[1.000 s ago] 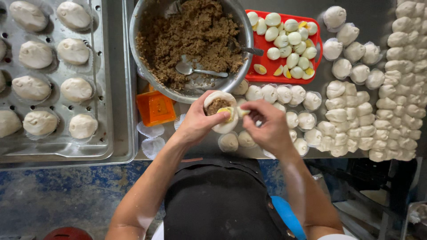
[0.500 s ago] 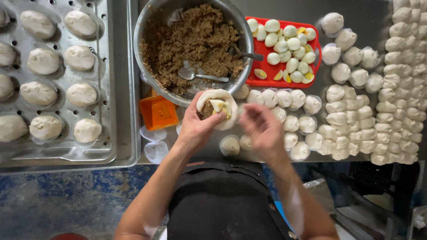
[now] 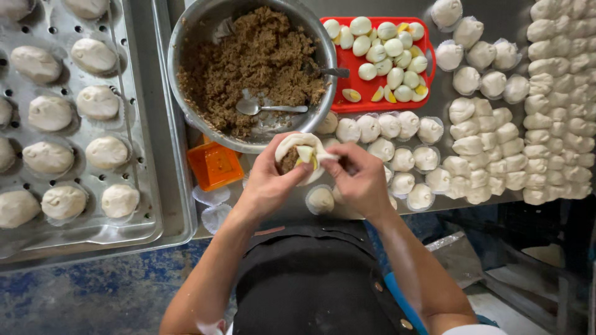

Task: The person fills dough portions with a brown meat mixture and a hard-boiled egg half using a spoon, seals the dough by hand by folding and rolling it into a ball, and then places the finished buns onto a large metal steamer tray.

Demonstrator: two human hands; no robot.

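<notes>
Two hands are kept busy on one bun: the left hand (image 3: 270, 180) is cupped under a round dough wrapper (image 3: 299, 158), fingers curled up around it, and the right hand (image 3: 359, 180) is pinched shut on the wrapper's right edge. The wrapper is held just above the worktop (image 3: 447, 93) edge, right below the steel bowl (image 3: 186, 80) of brown mince (image 3: 261, 56), with a bit of mince and an egg wedge (image 3: 305, 154) seen inside it. For this pleating step, judging by the look of it, the filling should be kept pressed down in the middle so the rim stays clean, and the edge should be gathered in small even folds while the wrapper is turned in the cupped palm; a greasy rim probably won't seal. A spoon (image 3: 261, 107) is left lying in the bowl, cut eggs are piled on the red tray (image 3: 428, 62), and an orange tub (image 3: 214, 165) is sat by the bowl. Finished buns (image 3: 93, 56) are lined up on the perforated pan (image 3: 139, 180) off to the left, and dough balls (image 3: 428, 130) in paper cups are spread over the worktop on the right.
</notes>
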